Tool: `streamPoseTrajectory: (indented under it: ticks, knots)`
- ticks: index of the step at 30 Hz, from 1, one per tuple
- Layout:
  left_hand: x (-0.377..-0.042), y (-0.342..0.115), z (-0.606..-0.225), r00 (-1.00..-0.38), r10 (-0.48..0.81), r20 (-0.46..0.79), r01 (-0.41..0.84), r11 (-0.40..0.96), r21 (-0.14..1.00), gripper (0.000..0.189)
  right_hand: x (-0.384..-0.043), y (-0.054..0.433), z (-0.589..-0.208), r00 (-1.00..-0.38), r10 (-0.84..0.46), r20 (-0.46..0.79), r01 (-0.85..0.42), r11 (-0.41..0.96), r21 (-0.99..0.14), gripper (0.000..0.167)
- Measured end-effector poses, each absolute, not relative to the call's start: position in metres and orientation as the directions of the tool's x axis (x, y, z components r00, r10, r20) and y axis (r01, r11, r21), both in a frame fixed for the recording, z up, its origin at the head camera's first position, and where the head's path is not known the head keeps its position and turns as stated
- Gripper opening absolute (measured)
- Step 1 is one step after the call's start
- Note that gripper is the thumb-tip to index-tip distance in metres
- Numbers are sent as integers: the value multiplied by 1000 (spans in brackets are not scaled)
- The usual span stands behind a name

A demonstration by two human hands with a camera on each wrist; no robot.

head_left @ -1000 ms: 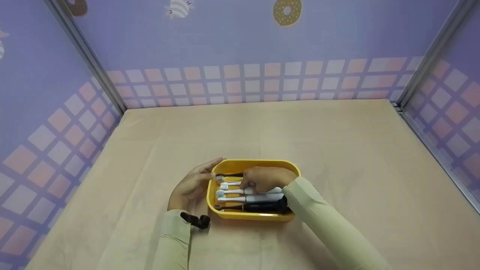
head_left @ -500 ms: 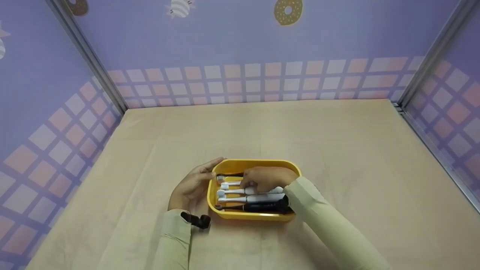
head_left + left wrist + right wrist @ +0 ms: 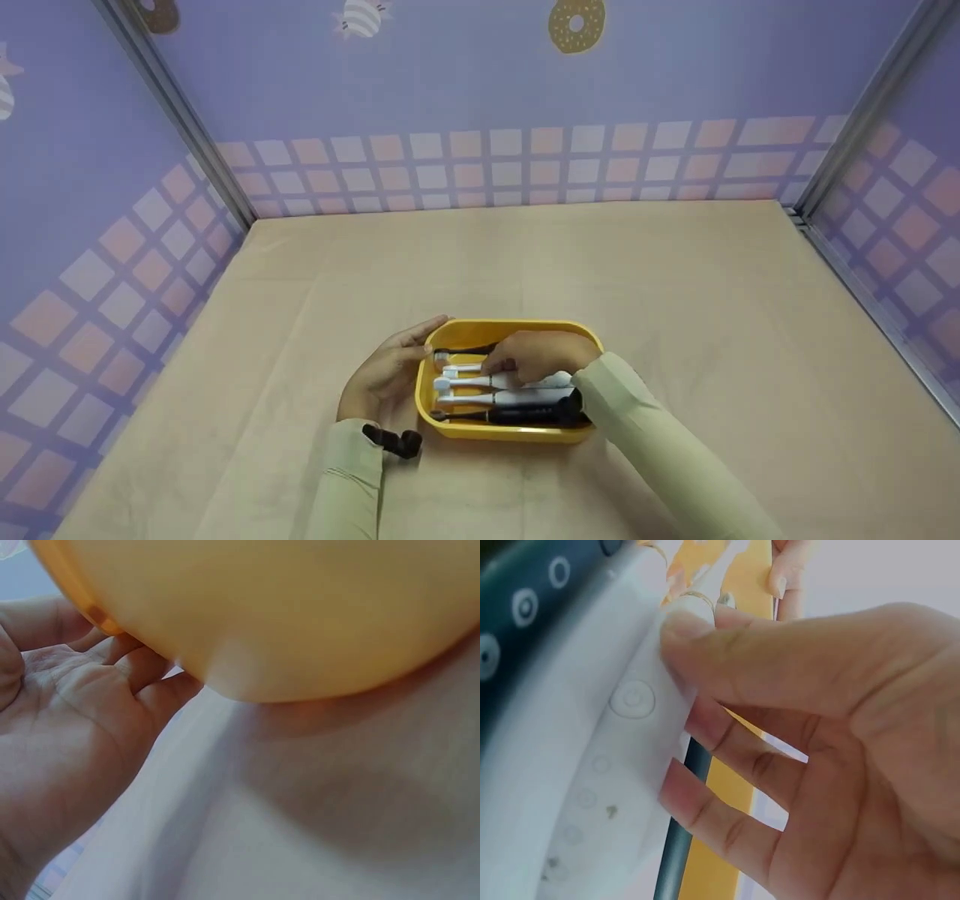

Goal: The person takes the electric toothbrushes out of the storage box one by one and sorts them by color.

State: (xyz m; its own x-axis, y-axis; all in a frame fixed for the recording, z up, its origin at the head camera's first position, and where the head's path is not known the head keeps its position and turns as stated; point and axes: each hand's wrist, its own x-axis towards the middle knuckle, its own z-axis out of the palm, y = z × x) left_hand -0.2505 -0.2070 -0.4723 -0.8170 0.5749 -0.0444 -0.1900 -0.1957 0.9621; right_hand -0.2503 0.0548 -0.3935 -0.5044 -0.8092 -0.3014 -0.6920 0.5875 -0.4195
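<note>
Purple wall (image 3: 480, 82), printed with doughnuts and pink-and-white squares, backs the station on my remote feed; grey posts (image 3: 176, 116) mark its corners. Beige table (image 3: 675, 292) below. Pale sleeves (image 3: 682, 461) reach in from the bottom of the head view. Yellow bin (image 3: 510, 433) rests on the table, roughly mid-width. Left hand (image 3: 382, 375) grips the bin's left end, thumb at the rim, fingers against the outer wall. Right hand (image 3: 541, 355) is down inside the bin, thumb and fingertips clamped on a white brush (image 3: 607, 787); I cannot tell which of the three white ones. All five brushes lie side by side in the bin, heads left: near black brush (image 3: 521, 415) along the near wall, far black brush (image 3: 469, 350) along the far side, partly behind the right hand, white ones between. Dark mount (image 3: 401, 442) sits at the left cuff. Smallest item I log: power button (image 3: 633, 699) on the pinched handle, just below the thumb.
</note>
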Motion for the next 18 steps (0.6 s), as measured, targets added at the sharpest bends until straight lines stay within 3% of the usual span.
streamPoseTrajectory:
  ticks: [7,18]
  knots:
    - [-251,-207,-471,-824,563,-65,-207,-192,959,59,-253,63,-388,-504,-798,-330,-646,602,-470,43]
    - [-251,-206,-472,-830,554,-60,-204,-202,958,60,-254,86,-386,-516,-770,-375,-572,636,-518,47]
